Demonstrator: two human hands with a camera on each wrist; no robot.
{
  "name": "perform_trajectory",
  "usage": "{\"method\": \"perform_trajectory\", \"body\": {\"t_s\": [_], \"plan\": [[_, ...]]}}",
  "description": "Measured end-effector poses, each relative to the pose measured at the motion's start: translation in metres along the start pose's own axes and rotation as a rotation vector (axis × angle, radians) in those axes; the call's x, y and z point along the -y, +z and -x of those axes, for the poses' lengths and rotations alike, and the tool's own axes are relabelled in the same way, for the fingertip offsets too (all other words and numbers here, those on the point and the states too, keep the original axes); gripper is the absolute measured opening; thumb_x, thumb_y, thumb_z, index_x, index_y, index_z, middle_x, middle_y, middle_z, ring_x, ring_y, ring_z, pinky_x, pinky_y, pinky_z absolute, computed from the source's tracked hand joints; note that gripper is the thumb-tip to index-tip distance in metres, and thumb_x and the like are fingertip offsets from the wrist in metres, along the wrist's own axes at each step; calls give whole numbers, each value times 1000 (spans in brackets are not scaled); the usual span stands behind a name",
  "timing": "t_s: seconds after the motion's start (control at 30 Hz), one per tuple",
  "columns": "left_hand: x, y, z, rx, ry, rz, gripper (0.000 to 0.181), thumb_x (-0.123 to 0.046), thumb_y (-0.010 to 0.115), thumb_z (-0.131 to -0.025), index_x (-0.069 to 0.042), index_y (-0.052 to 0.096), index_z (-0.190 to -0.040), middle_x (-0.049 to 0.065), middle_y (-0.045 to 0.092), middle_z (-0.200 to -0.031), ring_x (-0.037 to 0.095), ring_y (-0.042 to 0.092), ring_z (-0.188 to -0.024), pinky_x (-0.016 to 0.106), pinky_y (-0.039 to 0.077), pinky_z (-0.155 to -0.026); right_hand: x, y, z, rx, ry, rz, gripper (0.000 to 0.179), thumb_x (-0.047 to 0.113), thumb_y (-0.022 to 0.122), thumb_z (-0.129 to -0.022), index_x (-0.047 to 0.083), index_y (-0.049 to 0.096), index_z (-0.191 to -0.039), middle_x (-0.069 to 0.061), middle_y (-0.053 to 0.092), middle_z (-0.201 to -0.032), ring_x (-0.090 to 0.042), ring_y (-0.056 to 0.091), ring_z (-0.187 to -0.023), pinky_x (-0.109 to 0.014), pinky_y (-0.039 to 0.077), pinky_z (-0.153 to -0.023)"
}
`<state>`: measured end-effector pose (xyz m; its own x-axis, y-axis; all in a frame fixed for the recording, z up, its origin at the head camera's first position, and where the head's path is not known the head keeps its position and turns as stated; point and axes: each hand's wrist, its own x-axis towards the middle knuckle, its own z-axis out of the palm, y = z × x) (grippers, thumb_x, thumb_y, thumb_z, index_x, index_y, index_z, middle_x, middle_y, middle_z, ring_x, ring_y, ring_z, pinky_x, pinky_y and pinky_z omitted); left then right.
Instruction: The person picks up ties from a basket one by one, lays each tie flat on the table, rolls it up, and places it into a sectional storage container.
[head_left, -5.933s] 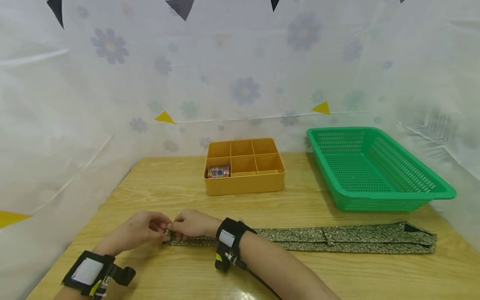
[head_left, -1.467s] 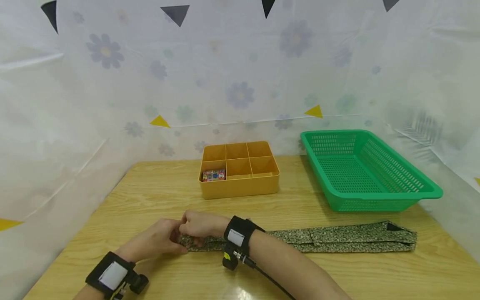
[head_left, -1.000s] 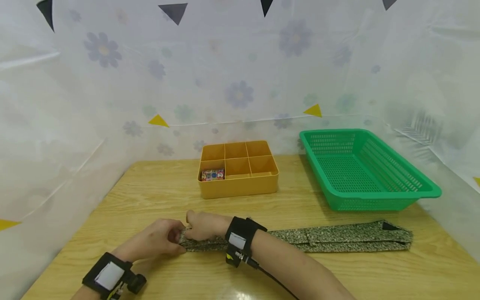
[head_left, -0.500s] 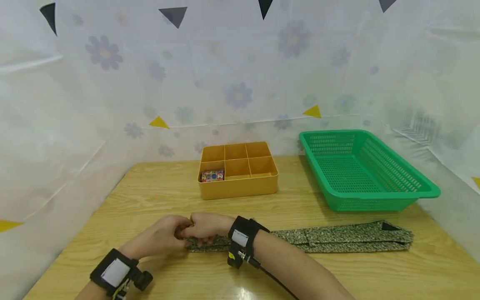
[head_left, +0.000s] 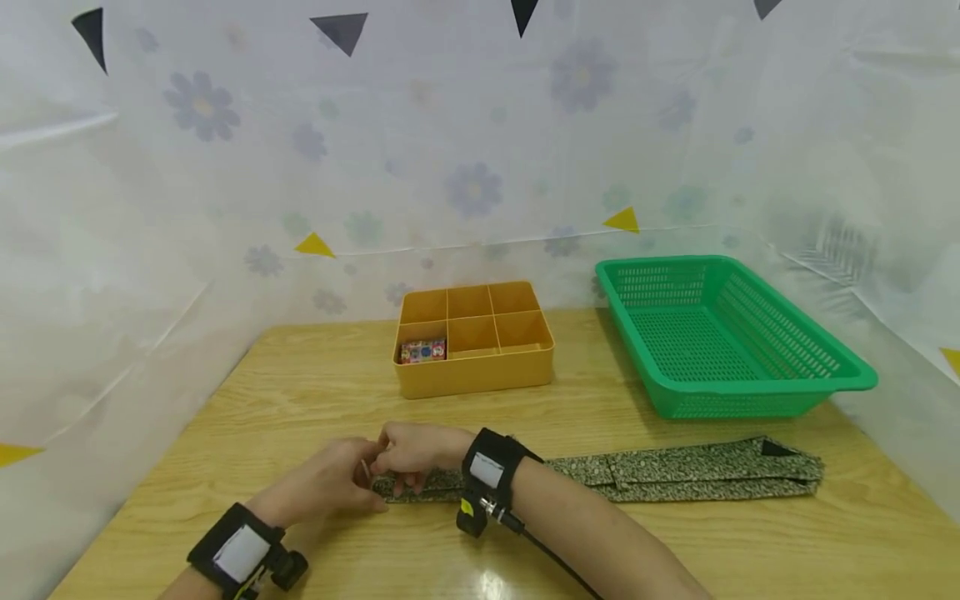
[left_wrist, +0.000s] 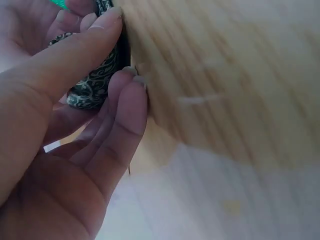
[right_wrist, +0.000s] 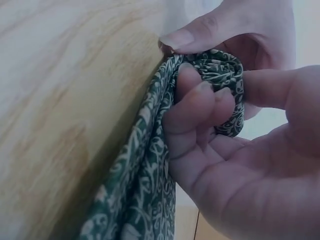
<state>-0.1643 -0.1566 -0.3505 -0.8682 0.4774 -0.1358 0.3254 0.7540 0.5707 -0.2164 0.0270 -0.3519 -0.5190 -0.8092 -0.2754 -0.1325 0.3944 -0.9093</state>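
A dark green necktie [head_left: 712, 471] with a pale scroll pattern lies lengthwise on the table, its wide end at the right. Its left end is rolled into a small coil [right_wrist: 232, 75]. My left hand [head_left: 330, 479] holds the coil from the left, thumb and fingers at its edges. From the other side my right hand [head_left: 420, 450] grips it, with curled fingers [right_wrist: 192, 107] between the coil and the flat strip. In the left wrist view the patterned coil [left_wrist: 92, 92] shows between the fingers. The head view hides most of it behind the hands.
An orange six-section box [head_left: 476, 379] stands behind the hands, a small colourful packet [head_left: 422, 351] in its front left section. At the back right is a green perforated basket [head_left: 750, 387]. A pale flowered sheet [head_left: 472, 192] surrounds the wooden table [head_left: 315, 367].
Both hands have shifted right along the necktie over the several seconds, and its rolled end has come along. Its flat part is shorter. In the last second the fingers have shifted slightly around the coil.
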Motion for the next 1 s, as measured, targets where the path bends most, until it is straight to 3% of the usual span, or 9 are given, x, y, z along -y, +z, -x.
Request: {"method": "perform_trajectory", "body": {"t_s": [0.13, 0.3, 0.43, 0.57, 0.63, 0.83, 1.0], "plan": [[2, 3, -1, -12, 18, -17, 40, -27, 86, -76, -8, 65, -104, -3, 63, -85, 4, 57, -70, 22, 50, -59, -1, 1, 2, 0, -12, -4, 12, 14, 54, -99, 6, 57, -108, -9, 64, -64, -14, 52, -47, -24, 46, -43], [5, 2, -2, -8, 45, -29, 32, -29, 83, -79, -12, 64, -98, -6, 62, -83, 2, 54, -69, 22, 49, -58, 1, 2, 3, 40, -27, 73, 13, 15, 48, -101, 7, 59, -102, -6, 57, -61, -13, 46, -43, -23, 38, -41], [7, -2, -3, 18, 55, 0, 28, -30, 81, -82, -15, 64, -98, -6, 64, -84, 3, 57, -71, 23, 51, -61, 6, 1, 8, 26, 18, 226, 21, 25, 47, -104, 8, 49, -115, 0, 49, -62, -11, 36, -42, -24, 31, -41], [7, -4, -1, 44, 47, 28, 24, -30, 79, -83, -18, 64, -97, -6, 66, -84, 4, 61, -74, 24, 52, -63, 7, -3, 14, -25, 88, 335, 42, 34, 56, -101, 7, 45, -131, 4, 37, -57, -10, 27, -40, -24, 26, -40], [5, -4, 0, 47, 37, 42, 24, -28, 79, -84, -17, 64, -99, -6, 66, -84, 5, 61, -73, 24, 52, -64, 6, -4, 16, -35, 100, 300, 45, 33, 60, -100, 7, 45, -133, 5, 36, -57, -10, 28, -41, -23, 28, -41], [-3, -3, 0, 12, 26, 24, 24, -20, 79, -81, -16, 64, -100, -7, 62, -78, 4, 56, -67, 23, 49, -59, 2, -9, 18, 15, 61, 121, 36, 21, 61, -99, 6, 47, -129, -7, 58, -70, -17, 52, -49, -30, 53, -48], [-10, -1, -2, -13, 22, 17, 24, -14, 78, -80, -15, 66, -101, -5, 61, -80, 5, 54, -68, 23, 49, -60, -1, -12, 17, 74, 76, 15, 25, 19, 56, -99, 7, 50, -119, -13, 60, -73, -22, 57, -51, -36, 57, -52]]}}
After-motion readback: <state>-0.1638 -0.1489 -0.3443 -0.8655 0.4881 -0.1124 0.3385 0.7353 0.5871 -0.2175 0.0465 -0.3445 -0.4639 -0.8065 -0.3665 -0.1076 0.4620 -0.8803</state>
